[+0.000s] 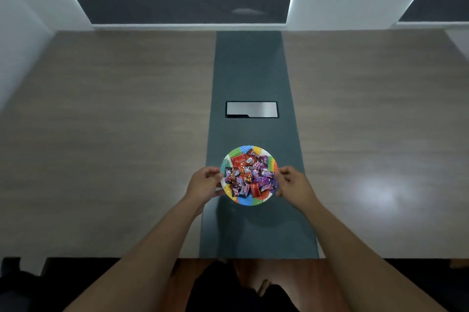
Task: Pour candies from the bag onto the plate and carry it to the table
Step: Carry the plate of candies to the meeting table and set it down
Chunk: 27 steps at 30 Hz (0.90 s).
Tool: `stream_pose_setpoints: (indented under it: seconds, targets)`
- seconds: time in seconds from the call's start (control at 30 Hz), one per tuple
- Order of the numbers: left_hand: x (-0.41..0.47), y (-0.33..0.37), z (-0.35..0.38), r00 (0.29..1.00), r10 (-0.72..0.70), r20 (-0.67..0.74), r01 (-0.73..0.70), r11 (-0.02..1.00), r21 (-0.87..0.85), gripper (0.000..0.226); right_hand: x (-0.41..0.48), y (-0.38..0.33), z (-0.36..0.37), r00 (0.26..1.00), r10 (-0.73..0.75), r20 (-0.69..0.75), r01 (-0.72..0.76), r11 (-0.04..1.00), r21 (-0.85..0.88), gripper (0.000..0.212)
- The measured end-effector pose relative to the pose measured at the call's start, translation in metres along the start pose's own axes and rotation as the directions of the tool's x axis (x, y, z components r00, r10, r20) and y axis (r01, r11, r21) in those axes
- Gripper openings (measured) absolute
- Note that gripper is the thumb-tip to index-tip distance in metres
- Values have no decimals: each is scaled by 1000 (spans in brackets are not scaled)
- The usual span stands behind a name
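- Plate: round, paper-like, rim in bright colour patches. It sits over the dark centre strip of the table, toward the near edge and roughly midway between the left and right edges.
- Candies: wrapped pieces, red, purple and pink, heaped in the plate's middle. None visible off the rim or on the table. Pouring looks done; the bag is not in view.
- Left hand: at the plate's left rim, fingers curled and touching the edge. Right hand: at the right rim, fingers bent, fingertips at or just off the edge.
- Grip state: both hands partly closed around opposite rim edges. Cannot tell whether they bear the plate's weight or whether it rests on the table; a soft shadow lies on the strip just nearer than the plate.
- Judgement: opposed two-handed hold keeps a flimsy, loaded plate level so the heap stays put. Step in hand reads as set-down on the table, near the task's end.
- Risk: a tilt or a buckled rim would spill wrappers.
- Table: wood-grain panels either side of the strip; a rectangular hatch with a pale lid is set in the strip, beyond the plate. Glare patch on the right panel.
- Room: pale walls and dark window panels past the far edge. Dim light.
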State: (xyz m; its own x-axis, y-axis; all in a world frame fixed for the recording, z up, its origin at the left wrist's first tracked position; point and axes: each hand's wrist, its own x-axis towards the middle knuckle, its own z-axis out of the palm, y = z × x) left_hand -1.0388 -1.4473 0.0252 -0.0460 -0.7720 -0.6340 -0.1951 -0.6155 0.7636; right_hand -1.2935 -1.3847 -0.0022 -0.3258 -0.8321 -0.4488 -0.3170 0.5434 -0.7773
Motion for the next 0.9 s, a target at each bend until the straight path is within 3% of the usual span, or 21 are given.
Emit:
stream_pose_setpoints:
  seconds: [0.27, 0.43, 0.9]
  targets:
    - [104, 71, 13, 995, 25, 92, -27, 999, 25, 8, 94, -40, -10, 996, 44, -83, -40, 998, 54, 18]
    - [169, 104, 29, 994, 11, 110, -15, 999, 35, 10, 159, -57, -21, 993, 55, -102, -56, 998, -2, 22]
    - [326, 120, 76, 997, -71, -12, 71, 996, 47, 10, 331, -48, -18, 998, 33, -58, -44, 978, -204, 22]
